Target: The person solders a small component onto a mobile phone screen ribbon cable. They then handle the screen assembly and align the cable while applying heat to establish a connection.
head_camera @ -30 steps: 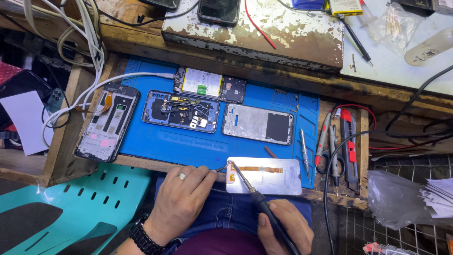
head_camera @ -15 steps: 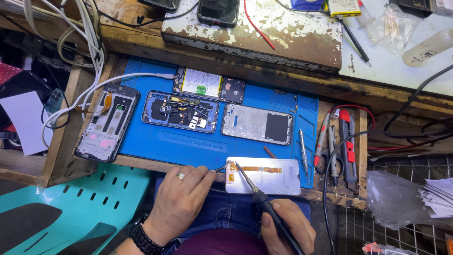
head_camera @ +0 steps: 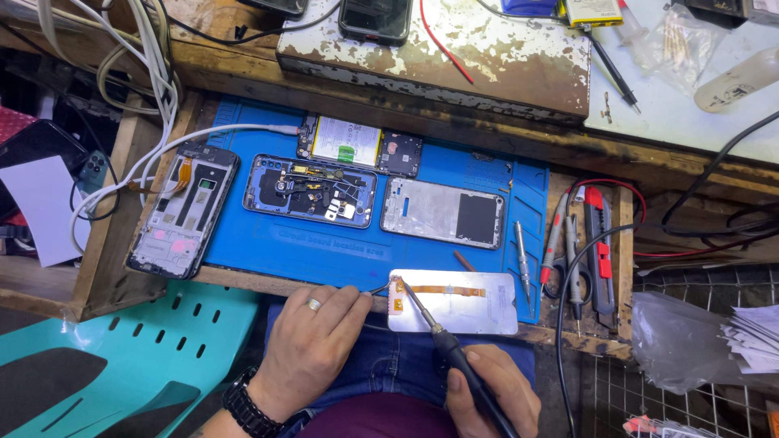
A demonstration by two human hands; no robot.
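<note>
Right hand point(head_camera: 491, 393) grips one soldering iron point(head_camera: 438, 332), tip on one display panel point(head_camera: 453, 302) overhanging the worktop point(head_camera: 243, 280) edge. Left hand point(head_camera: 312, 345) fingers pinch one thin wire point(head_camera: 378, 288). Three opened phones lie behind.

In front of you the wooden tabletop point(head_camera: 243, 280) carries a blue work mat point(head_camera: 324, 251). On the mat lie a blue phone housing point(head_camera: 312, 191) with its insides showing, a silver phone frame point(head_camera: 442, 212) just beside it, a phone with a white battery point(head_camera: 357, 144) above them, and a display panel point(head_camera: 454, 304) at the near edge. A dark phone frame point(head_camera: 185, 209) overhangs the mat's left border. Right of the mat, red-handled tools point(head_camera: 596, 251) rest on the wood.
</note>
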